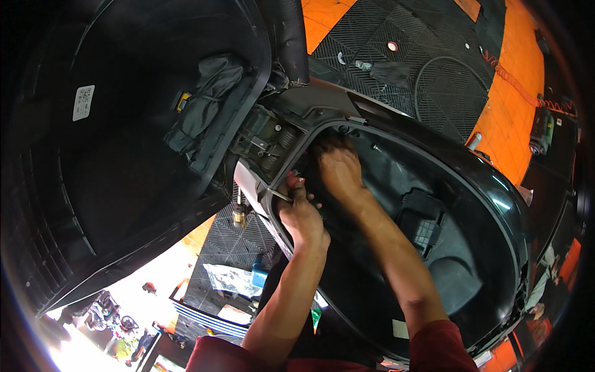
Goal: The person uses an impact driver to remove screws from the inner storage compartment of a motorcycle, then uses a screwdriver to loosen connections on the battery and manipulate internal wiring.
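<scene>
My left hand point(300, 214) is closed around a small red-handled object point(296, 180), partly hidden by my fingers, at the front-left edge of an open under-seat storage tub point(387, 161) of a dark scooter; a thin metal bar shows beside it. My right hand point(339, 164) reaches inside the tub against its front wall, fingertips lost in shadow. Just left of the tub is an exposed hinge bracket with springs point(269, 137). A black plastic grid piece point(421, 223) lies inside the tub at the right.
The raised black seat point(124, 155), with a dark folded cloth point(204, 99) tucked in it, fills the left. Beyond the scooter are rubber floor mats point(449, 93), orange flooring point(508, 149), a coiled red hose point(508, 77) and a tool cart point(551, 161). Bottles and clutter lie at lower left.
</scene>
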Motion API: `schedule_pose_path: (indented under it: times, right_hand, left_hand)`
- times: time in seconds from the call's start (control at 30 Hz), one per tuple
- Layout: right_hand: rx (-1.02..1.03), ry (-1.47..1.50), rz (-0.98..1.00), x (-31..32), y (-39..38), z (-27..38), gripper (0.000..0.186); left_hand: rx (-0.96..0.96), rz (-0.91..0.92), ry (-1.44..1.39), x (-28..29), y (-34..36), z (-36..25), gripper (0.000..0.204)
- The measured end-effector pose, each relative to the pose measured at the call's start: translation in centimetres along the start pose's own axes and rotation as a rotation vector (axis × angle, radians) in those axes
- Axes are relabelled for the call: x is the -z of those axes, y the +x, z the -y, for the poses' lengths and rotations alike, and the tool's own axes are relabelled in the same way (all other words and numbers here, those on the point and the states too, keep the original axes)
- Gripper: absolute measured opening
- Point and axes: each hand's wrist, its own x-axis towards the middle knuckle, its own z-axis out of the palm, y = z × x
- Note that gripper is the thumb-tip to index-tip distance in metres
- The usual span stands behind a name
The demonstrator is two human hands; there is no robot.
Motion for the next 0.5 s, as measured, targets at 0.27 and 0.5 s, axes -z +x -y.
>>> schedule_pose_path:
  times: [0.27, 0.5]
  right_hand:
    - [-0.316, 0.842, 0.150, 4.9, -0.4, 1.0, 0.015]
    - [0.047, 0.689, -0.010, 4.3, -1.1, 2.2, 0.014]
  left_hand:
    - [-0.016, 0.043, -0.043, 0.5, 0.5, 0.3, 0.030]
    - [-0.012, 0.081, -0.104, 0.2, 0.3, 0.1, 0.040]
